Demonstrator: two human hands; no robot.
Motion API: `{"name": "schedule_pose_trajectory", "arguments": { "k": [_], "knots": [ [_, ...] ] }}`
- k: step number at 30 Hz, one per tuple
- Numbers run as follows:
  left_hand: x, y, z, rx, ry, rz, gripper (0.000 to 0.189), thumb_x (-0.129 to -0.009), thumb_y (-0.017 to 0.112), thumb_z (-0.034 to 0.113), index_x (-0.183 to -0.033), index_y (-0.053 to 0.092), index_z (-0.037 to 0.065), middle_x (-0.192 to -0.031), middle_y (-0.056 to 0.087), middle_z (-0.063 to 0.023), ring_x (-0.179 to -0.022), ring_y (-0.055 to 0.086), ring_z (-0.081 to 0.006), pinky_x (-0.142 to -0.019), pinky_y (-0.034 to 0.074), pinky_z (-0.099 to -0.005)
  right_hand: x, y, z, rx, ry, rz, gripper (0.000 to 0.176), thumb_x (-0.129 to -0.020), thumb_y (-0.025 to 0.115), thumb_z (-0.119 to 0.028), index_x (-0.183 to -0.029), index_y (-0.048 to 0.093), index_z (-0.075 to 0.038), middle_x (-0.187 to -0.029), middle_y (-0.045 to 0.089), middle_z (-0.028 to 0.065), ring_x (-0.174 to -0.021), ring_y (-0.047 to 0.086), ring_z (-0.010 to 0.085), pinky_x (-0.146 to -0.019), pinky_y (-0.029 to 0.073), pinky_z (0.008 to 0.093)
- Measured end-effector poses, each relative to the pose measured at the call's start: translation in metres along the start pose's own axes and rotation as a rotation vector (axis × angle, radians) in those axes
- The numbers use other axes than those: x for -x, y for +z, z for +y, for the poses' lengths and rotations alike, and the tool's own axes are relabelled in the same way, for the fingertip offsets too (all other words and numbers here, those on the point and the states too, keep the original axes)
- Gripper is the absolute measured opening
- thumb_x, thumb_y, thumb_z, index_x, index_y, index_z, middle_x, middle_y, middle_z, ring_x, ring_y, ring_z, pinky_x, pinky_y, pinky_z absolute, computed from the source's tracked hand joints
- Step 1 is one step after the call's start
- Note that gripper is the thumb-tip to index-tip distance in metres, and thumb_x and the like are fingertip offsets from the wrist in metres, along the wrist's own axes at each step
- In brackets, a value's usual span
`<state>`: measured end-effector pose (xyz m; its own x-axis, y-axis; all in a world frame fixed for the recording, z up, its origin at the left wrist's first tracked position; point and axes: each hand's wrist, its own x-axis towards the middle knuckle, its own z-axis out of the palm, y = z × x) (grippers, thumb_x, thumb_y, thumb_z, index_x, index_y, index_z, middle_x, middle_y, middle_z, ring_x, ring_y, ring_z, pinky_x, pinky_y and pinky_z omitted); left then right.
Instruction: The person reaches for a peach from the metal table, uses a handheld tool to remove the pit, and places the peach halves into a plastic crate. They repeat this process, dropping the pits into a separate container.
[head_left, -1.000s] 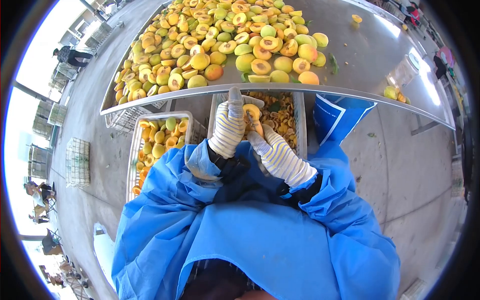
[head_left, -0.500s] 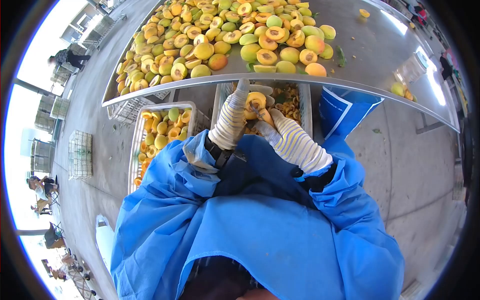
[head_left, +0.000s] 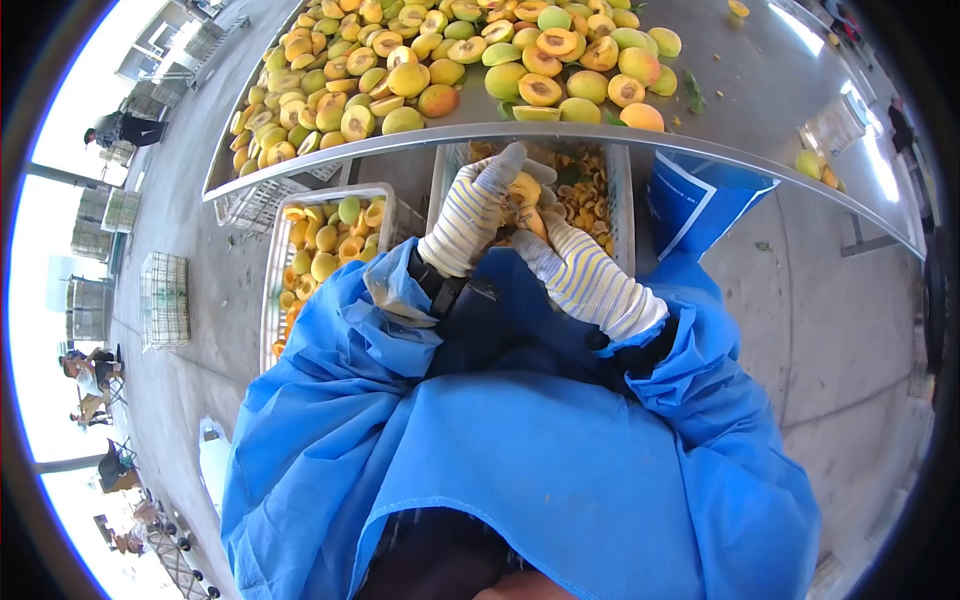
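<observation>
In the middle of the view, my left hand (head_left: 470,212), in a striped knit glove, is wrapped round a yellow peach half (head_left: 523,190). My right hand (head_left: 592,275), gloved the same way, is closed just below and right of it, touching the fruit. A small orange-brown piece (head_left: 533,224) shows at its fingertips; whether this is a tool handle or fruit, I cannot make out. Both hands are over a pale crate (head_left: 622,205) of dark yellow-brown fruit scraps, under the near edge of the metal table (head_left: 740,120).
Many halved peaches (head_left: 400,75) are heaped on the table. At left stands a white crate (head_left: 272,270) of peach halves. A blue bag (head_left: 700,205) hangs at the table edge on the right. A clear container (head_left: 835,125) lies on the table. Farther left are a wire crate (head_left: 165,300) and several people.
My left fingers have curled further over the peach half, which now shows less of its cut face. The right hand stays against the fruit. The whole view has shifted slightly.
</observation>
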<state>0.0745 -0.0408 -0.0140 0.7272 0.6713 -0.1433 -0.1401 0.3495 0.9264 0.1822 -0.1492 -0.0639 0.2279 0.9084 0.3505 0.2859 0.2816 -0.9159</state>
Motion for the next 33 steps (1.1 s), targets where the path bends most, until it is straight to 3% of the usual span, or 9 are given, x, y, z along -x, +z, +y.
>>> {"name": "schedule_pose_trajectory", "arguments": {
  "k": [2, 5, 9, 13, 15, 17, 22, 33],
  "knots": [
    [0.003, 0.001, -0.002, 0.007, 0.047, 0.025, 0.054, -0.093, 0.059, 0.051, -0.102, 0.067, -0.002, -0.084, 0.068, -0.015, -0.075, 0.067, -0.022, -0.07, 0.055, -0.0318, -0.002, -0.019, -0.061, -0.507, 0.79, -0.253, 0.039, -0.097, 0.055, -0.048, -0.101, 0.058, -0.009, -0.063, 0.05, -0.0011, -0.039, 0.044, 0.0093, -0.037, 0.035, 0.0254],
    [0.006, 0.005, 0.006, -0.077, 0.071, 0.039, 0.057, -0.092, 0.059, 0.055, -0.104, 0.067, -0.001, -0.085, 0.069, -0.0145, -0.073, 0.067, -0.0194, -0.065, 0.055, -0.0302, -0.004, -0.029, -0.065, -0.844, 0.926, -0.281, 0.04, -0.094, 0.058, -0.052, -0.093, 0.057, -0.012, -0.059, 0.048, -0.0022, -0.039, 0.044, 0.0084, -0.034, 0.034, 0.0218],
    [0.006, 0.007, 0.012, -0.061, 0.012, 0.009, 0.057, -0.091, 0.059, 0.055, -0.104, 0.067, 0.0, -0.085, 0.069, -0.0138, -0.073, 0.067, -0.0181, -0.065, 0.056, -0.0299, -0.006, -0.037, -0.063, -0.906, 0.935, -0.343, 0.044, -0.094, 0.055, -0.056, -0.098, 0.054, -0.012, -0.058, 0.045, -0.0035, -0.039, 0.043, 0.0077, -0.036, 0.03, 0.0224],
    [-0.004, -0.002, 0.002, -0.03, 0.0, -0.097, 0.055, -0.092, 0.06, 0.052, -0.101, 0.067, -0.001, -0.084, 0.07, -0.0138, -0.074, 0.068, -0.0198, -0.068, 0.057, -0.031, -0.004, -0.027, -0.064, -0.656, 0.905, -0.305, 0.044, -0.094, 0.056, -0.056, -0.095, 0.054, -0.012, -0.059, 0.046, -0.0034, -0.039, 0.042, 0.0082, -0.036, 0.031, 0.0231],
    [-0.003, -0.006, 0.004, -0.033, -0.112, -0.144, 0.053, -0.092, 0.06, 0.05, -0.099, 0.067, -0.002, -0.084, 0.07, -0.0142, -0.075, 0.069, -0.0207, -0.069, 0.057, -0.0311, -0.001, -0.024, -0.066, -0.464, 0.858, -0.299, 0.044, -0.094, 0.056, -0.056, -0.094, 0.054, -0.012, -0.059, 0.046, -0.0034, -0.039, 0.042, 0.0085, -0.035, 0.03, 0.0236],
    [-0.001, -0.006, 0.009, -0.029, -0.193, -0.143, 0.052, -0.092, 0.061, 0.05, -0.098, 0.068, -0.002, -0.085, 0.07, -0.015, -0.076, 0.069, -0.0216, -0.07, 0.058, -0.0308, -0.001, -0.03, -0.068, -0.657, 0.927, -0.33, 0.043, -0.094, 0.056, -0.055, -0.094, 0.054, -0.012, -0.059, 0.046, -0.0034, -0.04, 0.043, 0.0083, -0.035, 0.031, 0.0234],
    [0.004, -0.008, 0.013, 0.009, -0.113, -0.213, 0.052, -0.092, 0.06, 0.05, -0.098, 0.069, -0.001, -0.084, 0.07, -0.0156, -0.077, 0.07, -0.0228, -0.071, 0.058, -0.0313, -0.002, -0.036, -0.076, -1.021, 0.964, -0.37, 0.037, -0.096, 0.057, -0.049, -0.093, 0.056, -0.012, -0.058, 0.048, -0.002, -0.037, 0.042, 0.0075, -0.033, 0.032, 0.0201],
    [0.008, 0.001, 0.011, 0.184, 0.049, -0.226, 0.055, -0.091, 0.059, 0.056, -0.102, 0.068, 0.002, -0.092, 0.069, -0.0141, -0.085, 0.069, -0.0222, -0.073, 0.057, -0.033, -0.001, -0.03, -0.071, -1.213, 0.949, -0.35, 0.037, -0.098, 0.055, -0.046, -0.097, 0.059, -0.009, -0.053, 0.042, -0.0033, -0.033, 0.036, 0.0064, -0.03, 0.03, 0.0198]
  ]
}}
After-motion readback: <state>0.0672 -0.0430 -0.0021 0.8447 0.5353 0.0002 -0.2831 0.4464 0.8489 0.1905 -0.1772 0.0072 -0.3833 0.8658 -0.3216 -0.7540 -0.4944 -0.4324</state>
